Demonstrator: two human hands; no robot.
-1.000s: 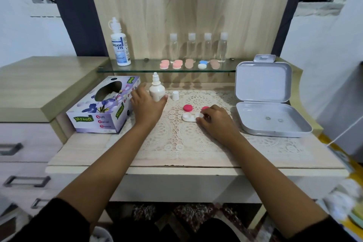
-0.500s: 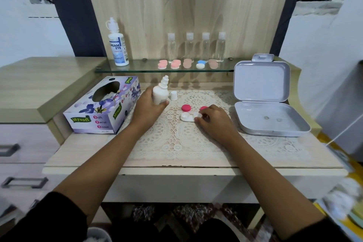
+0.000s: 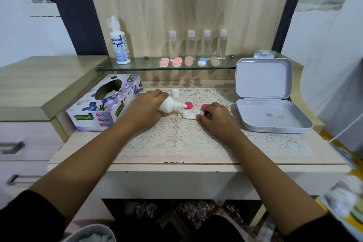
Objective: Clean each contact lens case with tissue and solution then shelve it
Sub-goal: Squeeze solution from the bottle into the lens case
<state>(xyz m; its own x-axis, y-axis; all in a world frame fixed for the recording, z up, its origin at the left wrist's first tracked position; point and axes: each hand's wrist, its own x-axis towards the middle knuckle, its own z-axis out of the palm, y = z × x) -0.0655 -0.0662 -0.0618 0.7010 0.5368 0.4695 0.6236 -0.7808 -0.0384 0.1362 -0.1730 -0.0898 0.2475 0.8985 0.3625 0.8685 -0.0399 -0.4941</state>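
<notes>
A pale wooden table point(image 3: 88, 151) carries a cream lace mat point(image 3: 176, 139) that covers most of its top. At the mat's right end a grey hinged box point(image 3: 275, 124) lies open, its lid standing upright at the back. Just off the mat's left edge sits a purple tissue box point(image 3: 102, 108), with a tissue showing in its oval opening. Behind and above the mat a glass shelf point(image 3: 141, 67) runs along the wooden back panel. It holds a tall white solution bottle point(image 3: 119, 45) at its left end, four clear bottles point(image 3: 207, 43) in a row, and in front of these a line of closed lens cases point(image 3: 176, 62), mostly pink, one blue and white.

Both forearms reach in over the mat's front edge. The left hand point(image 3: 145, 110), at the mat's back left, grips a small white dropper bottle point(image 3: 169, 105) tipped onto its side, nozzle pointing right. The right hand point(image 3: 218, 120), near the mat's middle, pinches the right end of the open lens case point(image 3: 189, 114) between thumb and curled fingers. This white case lies flat on the mat, both wells uncovered, the left one just under the nozzle. Two pink caps point(image 3: 189, 105) rest on the mat just behind the case. The bottle's white cap point(image 3: 175, 93) stands upright near the mat's back edge.
</notes>
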